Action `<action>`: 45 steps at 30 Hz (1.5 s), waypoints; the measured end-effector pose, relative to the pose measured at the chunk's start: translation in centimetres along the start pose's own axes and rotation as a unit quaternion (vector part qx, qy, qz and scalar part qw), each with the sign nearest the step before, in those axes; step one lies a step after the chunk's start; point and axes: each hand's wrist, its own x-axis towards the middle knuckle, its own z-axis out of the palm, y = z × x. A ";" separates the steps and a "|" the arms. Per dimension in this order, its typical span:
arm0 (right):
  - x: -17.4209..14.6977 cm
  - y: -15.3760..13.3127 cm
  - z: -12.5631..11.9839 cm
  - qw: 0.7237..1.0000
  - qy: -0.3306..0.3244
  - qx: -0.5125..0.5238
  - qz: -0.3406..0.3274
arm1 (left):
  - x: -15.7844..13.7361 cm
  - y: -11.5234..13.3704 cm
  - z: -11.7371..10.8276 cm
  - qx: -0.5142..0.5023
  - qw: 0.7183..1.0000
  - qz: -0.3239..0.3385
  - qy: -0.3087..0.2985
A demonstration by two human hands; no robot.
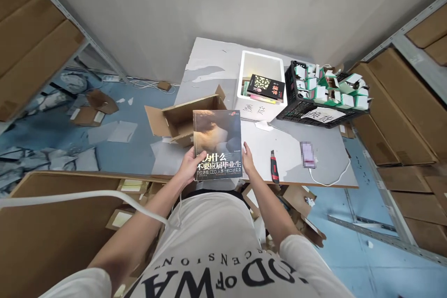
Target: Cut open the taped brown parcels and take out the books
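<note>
A paperback book (pixel 218 137) with a dark blue and tan cover and large white Chinese characters is held up in front of my body. My left hand (pixel 190 164) grips its lower left edge, thumb on the cover and the other fingers hidden behind. Along the right edge of the book, my right hand (pixel 247 159) stands upright with its fingers stretched out; whether it presses on the edge is hard to see. Just behind the book lies an open cardboard box (pixel 174 121) with its flaps folded out.
On the white table (pixel 206 63) stand a white foam box (pixel 258 108) holding books and a black crate (pixel 296 98) packed with small green-white boxes. A red utility knife (pixel 274 167) and a phone (pixel 308 154) on a cable lie nearer me. Cardboard surrounds the table.
</note>
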 end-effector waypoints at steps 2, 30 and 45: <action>-1.1 -0.5 -0.9 0.997 0.010 0.073 0.016 | 0.2 -0.6 0.4 0.017 1.000 -0.004 -0.024; -2.5 -15.5 -9.8 0.972 0.001 -0.132 -0.195 | -0.7 -1.5 1.2 0.077 0.967 -0.128 -0.206; -2.3 -24.6 -6.6 0.890 -0.144 -0.360 -0.239 | -1.6 -2.3 3.7 -0.031 0.933 -0.221 -0.281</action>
